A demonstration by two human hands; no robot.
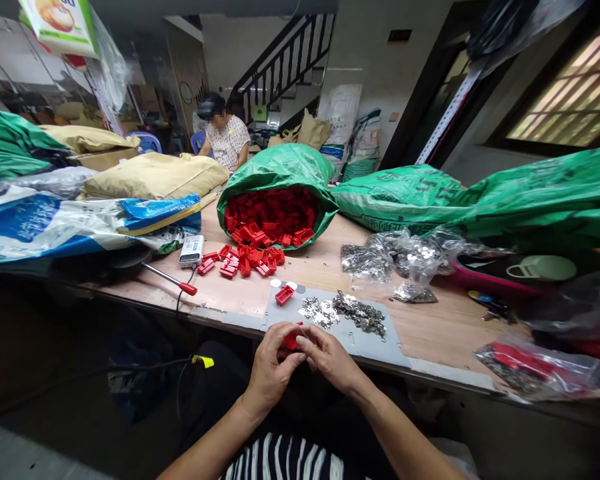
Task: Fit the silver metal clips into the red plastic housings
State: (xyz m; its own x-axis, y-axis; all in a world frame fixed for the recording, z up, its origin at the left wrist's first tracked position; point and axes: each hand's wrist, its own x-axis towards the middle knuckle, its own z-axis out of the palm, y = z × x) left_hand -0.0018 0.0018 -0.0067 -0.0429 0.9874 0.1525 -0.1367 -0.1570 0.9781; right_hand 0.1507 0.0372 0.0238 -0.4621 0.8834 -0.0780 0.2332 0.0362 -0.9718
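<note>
Right now, you have a small red plastic holder [291, 341] between both hands, just off the near edge of the gray mat [393, 348]. Your left hand [274, 361] curls around its side; your right hand [327, 357] brings thumb and fingertips close together against it, though I cannot tell whether they pinch anything else as well. To work it well, I'd brace the holder with your left, use only the right fingertips, and press straight and gently, since its thin walls would probably flex. Silvery metal pieces [320, 311] and darker metal pieces [361, 313] lie loose on the gray mat, with another red holder [284, 295] near its far left corner. As for writing, the green sack [400, 197] beyond the gray mat's right side carries dark characters too skewed to read; the blue-and-white sack [25, 223], well left of it, has blurred print; and the white corded device [192, 250], nearer on that side, bears marks too small to make out.
</note>
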